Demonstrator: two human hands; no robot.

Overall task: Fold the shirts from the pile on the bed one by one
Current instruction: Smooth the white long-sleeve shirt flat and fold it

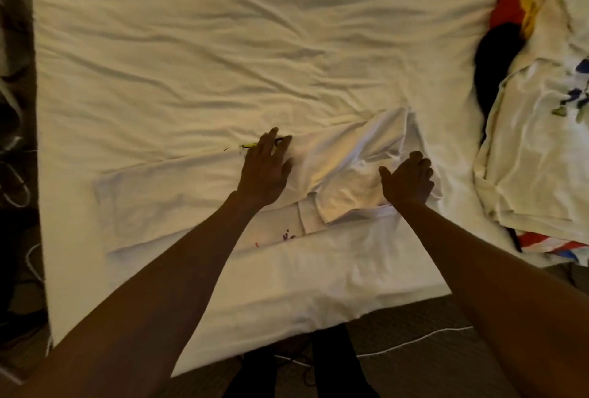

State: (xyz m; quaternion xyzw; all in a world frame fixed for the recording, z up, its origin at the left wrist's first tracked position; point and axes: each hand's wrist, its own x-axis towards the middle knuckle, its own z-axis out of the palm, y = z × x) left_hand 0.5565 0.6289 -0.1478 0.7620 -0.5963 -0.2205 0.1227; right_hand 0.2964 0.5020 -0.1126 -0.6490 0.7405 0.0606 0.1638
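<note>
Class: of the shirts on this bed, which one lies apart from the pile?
The white shirt with a small coloured print, spread beneath the left hand and right hand. The rest lie heaped in the mixed-colour pile at the right.

At five o'clock a grey carpet (414, 372) shows with a thin white cord (424, 338) lying across it, and along the nine o'clock edge dim, blurred clutter (12, 111) sits with looped white cables (28, 190).
</note>
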